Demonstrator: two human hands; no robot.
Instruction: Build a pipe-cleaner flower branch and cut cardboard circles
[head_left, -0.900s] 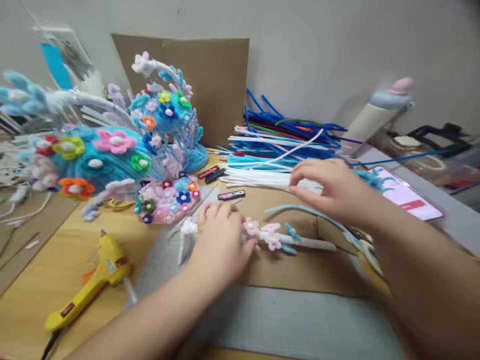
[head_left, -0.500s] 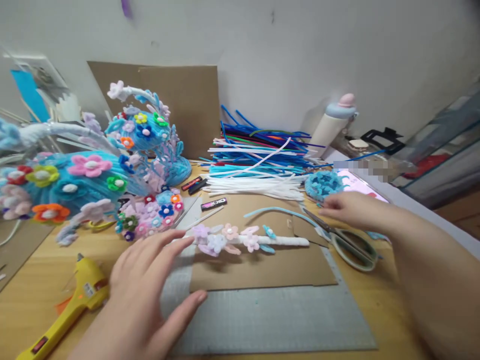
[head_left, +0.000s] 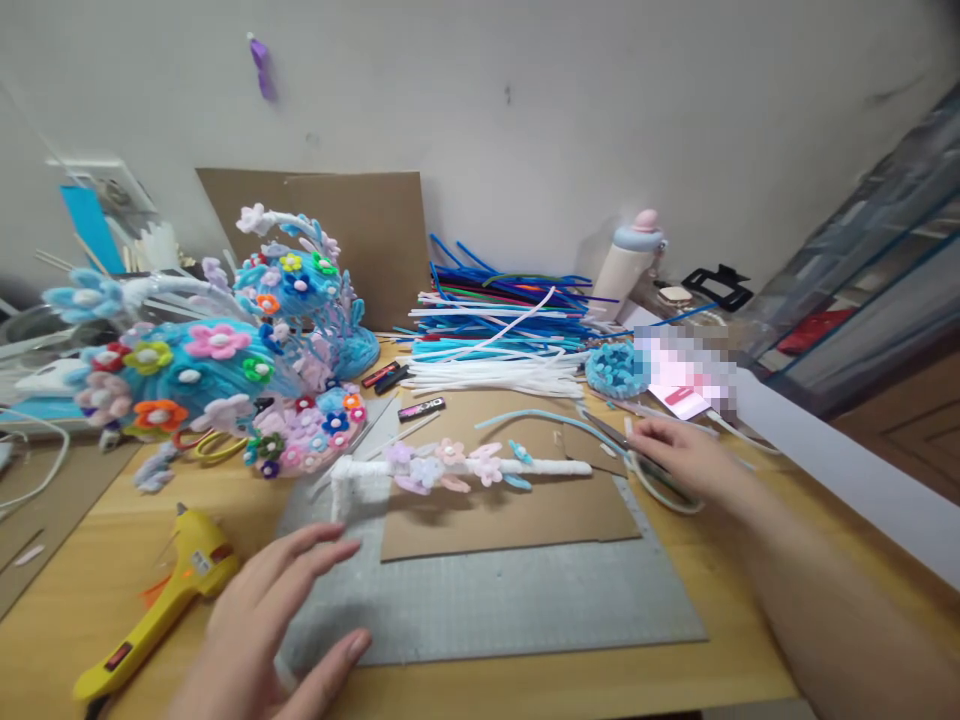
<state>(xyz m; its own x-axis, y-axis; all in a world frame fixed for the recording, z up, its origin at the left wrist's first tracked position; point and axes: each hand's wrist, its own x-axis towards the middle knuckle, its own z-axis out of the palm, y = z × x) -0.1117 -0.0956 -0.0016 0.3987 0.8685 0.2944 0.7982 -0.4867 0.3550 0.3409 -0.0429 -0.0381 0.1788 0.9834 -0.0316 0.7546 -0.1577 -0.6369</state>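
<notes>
My left hand (head_left: 281,590) at seven o'clock and right hand (head_left: 667,455) at four make two hands. I count one white fuzzy L-shaped stem (head_left: 555,468) at six, bearing four lilac, pink and pale-blue flowers (head_left: 486,464); two blue chenille domes (head_left: 225,376) at nine and ten; one yellow plastic glue gun (head_left: 184,585) at eight; one pair of pale-handled scissors (head_left: 616,437) at four; one cream, blue-capped bottle (head_left: 624,270) at two.
</notes>
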